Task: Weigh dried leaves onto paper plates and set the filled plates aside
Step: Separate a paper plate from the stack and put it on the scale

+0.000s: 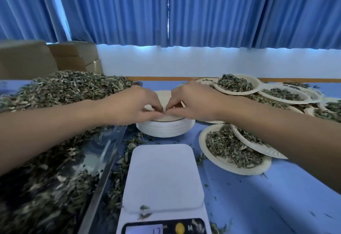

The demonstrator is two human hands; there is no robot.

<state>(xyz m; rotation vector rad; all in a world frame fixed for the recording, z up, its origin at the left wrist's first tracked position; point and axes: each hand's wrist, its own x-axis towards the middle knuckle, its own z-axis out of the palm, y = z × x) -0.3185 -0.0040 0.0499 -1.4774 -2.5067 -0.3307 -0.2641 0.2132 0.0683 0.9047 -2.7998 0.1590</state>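
The stack of empty paper plates (166,128) sits on the blue worktop (276,197) just beyond the scale, and I have both grips on its top plate (162,95). My left grip (136,104) and right grip (191,103) meet fingertip to fingertip at the near rim, fingers curled and pinching the plate's edge. The white digital scale (164,176) in front of the stack has a bare platform with a few leaf crumbs at its near edge; its display is too blurred to read. To my right lie filled plates, the nearest (230,152) overlapped by another (254,141), with more farther back (236,84). To my left, a heap of dried leaves (64,86) fills a metal tray (103,160). Blue curtains (203,12) hang behind.
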